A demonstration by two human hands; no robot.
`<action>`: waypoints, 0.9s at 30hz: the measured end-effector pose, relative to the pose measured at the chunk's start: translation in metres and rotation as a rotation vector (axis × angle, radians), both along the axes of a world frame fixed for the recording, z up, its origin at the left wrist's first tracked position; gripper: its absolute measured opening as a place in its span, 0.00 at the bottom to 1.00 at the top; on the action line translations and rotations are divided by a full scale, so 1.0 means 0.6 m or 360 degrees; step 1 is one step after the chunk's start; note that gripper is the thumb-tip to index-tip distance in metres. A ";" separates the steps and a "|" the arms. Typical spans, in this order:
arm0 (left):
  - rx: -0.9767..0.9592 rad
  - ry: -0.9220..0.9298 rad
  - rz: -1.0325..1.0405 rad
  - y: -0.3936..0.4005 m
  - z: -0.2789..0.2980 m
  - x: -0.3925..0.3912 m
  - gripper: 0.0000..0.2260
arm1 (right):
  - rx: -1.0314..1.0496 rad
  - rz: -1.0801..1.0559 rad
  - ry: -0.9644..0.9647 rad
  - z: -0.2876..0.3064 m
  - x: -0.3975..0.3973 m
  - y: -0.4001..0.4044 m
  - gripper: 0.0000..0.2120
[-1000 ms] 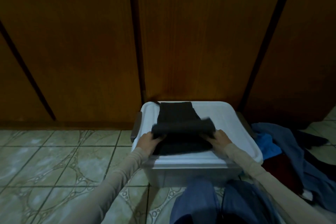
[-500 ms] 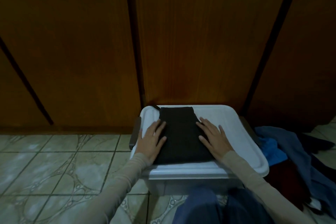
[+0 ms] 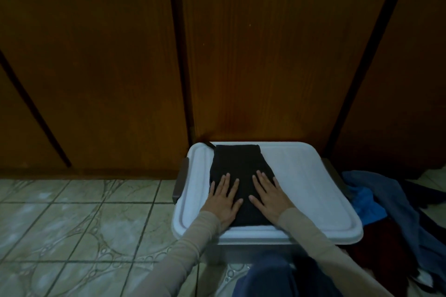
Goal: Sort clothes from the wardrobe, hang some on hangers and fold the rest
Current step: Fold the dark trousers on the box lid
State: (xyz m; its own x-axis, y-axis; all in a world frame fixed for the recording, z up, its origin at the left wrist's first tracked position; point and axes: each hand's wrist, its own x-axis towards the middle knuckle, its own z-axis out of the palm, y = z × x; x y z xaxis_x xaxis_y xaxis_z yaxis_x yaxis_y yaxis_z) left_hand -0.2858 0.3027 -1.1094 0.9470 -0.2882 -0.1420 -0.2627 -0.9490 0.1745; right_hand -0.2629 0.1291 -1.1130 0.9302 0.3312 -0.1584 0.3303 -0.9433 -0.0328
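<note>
We see the dark garment [image 3: 237, 176] folded on the left half of the white bin lid [image 3: 313, 190], its far end at the lid's back edge. The left hand [image 3: 223, 200] and right hand [image 3: 269, 198] lie flat on its near half, each grip wide, holding nothing, likely pressing the fold flat. Unsorted clothes [image 3: 391, 205] lie heaped on the floor beside the lid's right edge.

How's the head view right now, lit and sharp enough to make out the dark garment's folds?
Head view: dim, no glare; the black garment reads as one dark mass, folds unclear. Both hands, left and right, are sharp on it. Wide-angle bends the wardrobe doors.
</note>
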 end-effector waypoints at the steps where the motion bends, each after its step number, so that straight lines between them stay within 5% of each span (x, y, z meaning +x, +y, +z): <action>1: -0.0070 0.0033 -0.0032 0.009 0.001 0.004 0.25 | 0.0069 -0.0012 0.0050 0.004 0.000 -0.004 0.32; 7: -0.0508 0.0166 -0.0016 0.073 0.015 0.010 0.22 | 0.0557 -0.0012 0.0258 0.014 0.007 -0.051 0.22; 10: -0.0293 0.0114 -0.0023 0.087 0.032 0.023 0.28 | 0.0886 -0.0122 0.0366 0.029 0.008 -0.078 0.20; 14: 0.0001 0.0172 -0.0058 0.090 0.041 0.044 0.33 | 0.0431 -0.0007 0.0218 0.038 0.011 -0.083 0.28; 21: -0.0459 0.0375 0.0122 0.089 0.036 0.049 0.29 | 0.0903 -0.0108 0.0286 0.045 0.036 -0.089 0.08; 24: -0.1037 0.0250 0.0353 0.084 0.035 0.054 0.19 | 0.1070 -0.0386 0.0289 0.058 0.037 -0.075 0.10; 27: -0.1113 0.0078 0.0605 0.075 0.049 0.060 0.19 | 0.1265 -0.0565 0.0204 0.057 0.033 -0.060 0.16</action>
State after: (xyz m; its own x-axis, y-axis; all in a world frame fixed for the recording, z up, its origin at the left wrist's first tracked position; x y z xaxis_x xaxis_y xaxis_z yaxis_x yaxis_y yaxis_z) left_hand -0.2499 0.3477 -1.0800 0.9957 0.0158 -0.0916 0.0806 -0.6380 0.7658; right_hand -0.2431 0.0933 -1.0788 0.9901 0.0824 -0.1140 -0.0293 -0.6720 -0.7400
